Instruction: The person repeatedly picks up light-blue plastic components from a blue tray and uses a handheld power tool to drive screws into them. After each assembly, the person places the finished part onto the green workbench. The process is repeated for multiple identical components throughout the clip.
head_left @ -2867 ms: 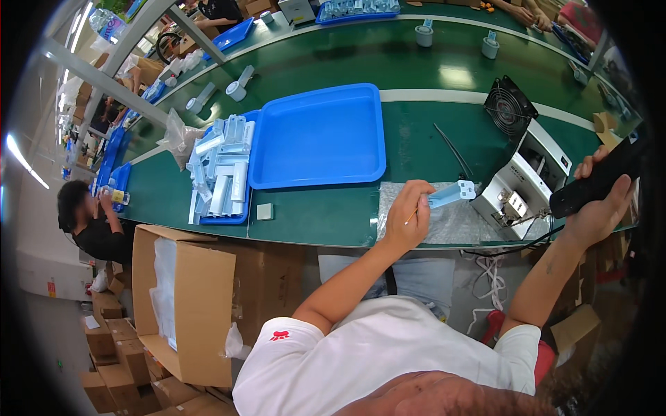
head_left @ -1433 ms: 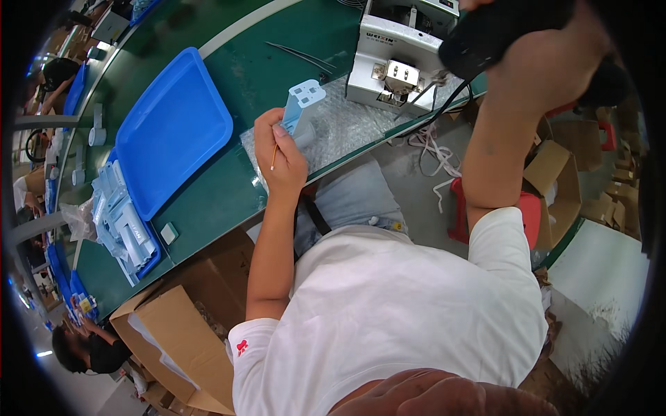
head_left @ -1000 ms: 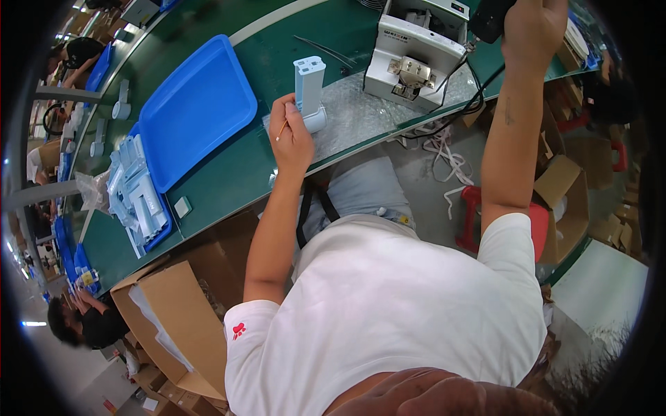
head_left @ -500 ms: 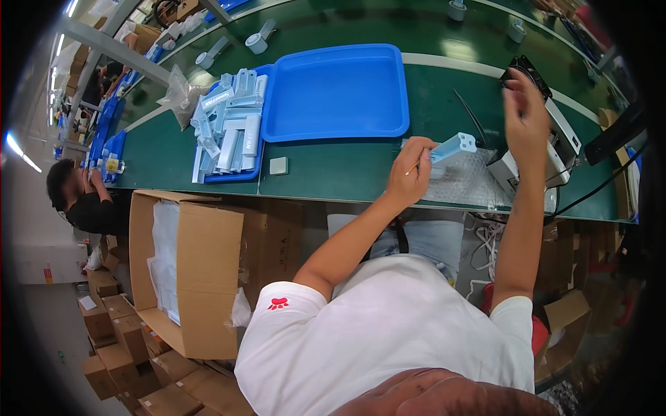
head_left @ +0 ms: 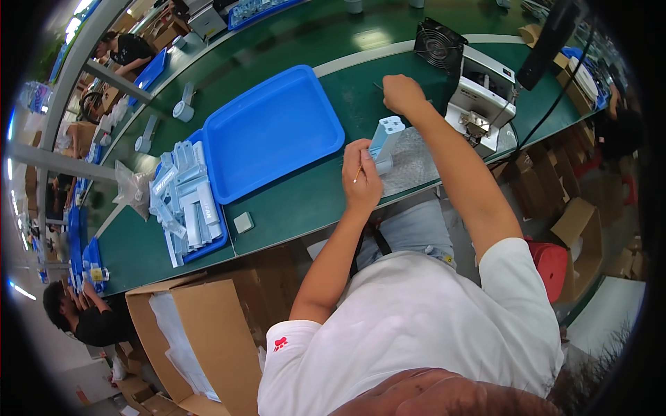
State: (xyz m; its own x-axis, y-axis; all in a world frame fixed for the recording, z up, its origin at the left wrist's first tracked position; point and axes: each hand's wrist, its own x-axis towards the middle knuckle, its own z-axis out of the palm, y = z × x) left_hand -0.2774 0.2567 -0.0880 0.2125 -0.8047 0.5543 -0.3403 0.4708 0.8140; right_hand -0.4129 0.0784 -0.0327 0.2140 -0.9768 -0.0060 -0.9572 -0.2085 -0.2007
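My left hand is closed around a light-blue plastic housing, held tilted upward with its holed end on top. A thin stick with a pale tip also pokes out between its fingers. My right hand is curled into a fist above the green table, beyond the housing. Beside its knuckles shows the end of a thin dark tool; its fingers hide whether they grip it. Bubble wrap lies under and beside the housing.
A blue tray stands left of my hands, beside a tray of several light-blue parts. A small pale square block lies near the table edge. To the right are a metal machine and a black fan. Below left stands an open carton.
The view has turned, so the table looks tilted. My right hand has come from beside the machine to the thin dark tool and its fingers have curled. My left hand still holds the housing.
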